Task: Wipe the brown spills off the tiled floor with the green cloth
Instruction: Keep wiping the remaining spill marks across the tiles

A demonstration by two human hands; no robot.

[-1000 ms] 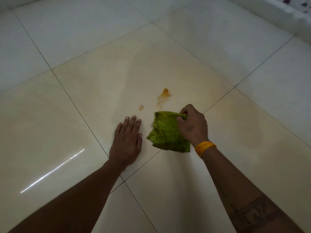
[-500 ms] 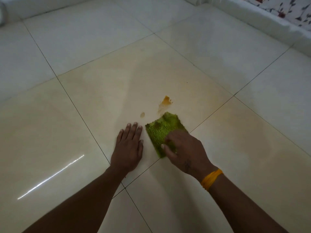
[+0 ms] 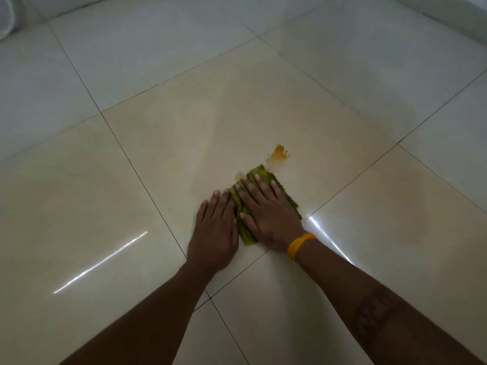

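The green cloth [image 3: 264,173] lies flat on the cream tiled floor [image 3: 171,133], with my right hand [image 3: 266,212] pressed palm-down on it, fingers spread. Just beyond the cloth's far edge is a brown spill [image 3: 278,153] with a pale smear trailing down to the cloth. A small brown spot [image 3: 238,175] shows at the cloth's far left corner, by my fingertips. Beside the cloth, touching its left edge, my left hand [image 3: 216,227] rests flat on the tile and holds nothing.
A white ledge or wall base [image 3: 448,19] runs along the top right. Part of a round white object [image 3: 8,19] shows at the top left corner. Dark grout lines cross the glossy tiles, and bright light streaks reflect left and right of my arms.
My right hand went from gripping the bunched cloth to lying flat on it, and pushed it forward and left to the small spot. My left hand has stayed planted.
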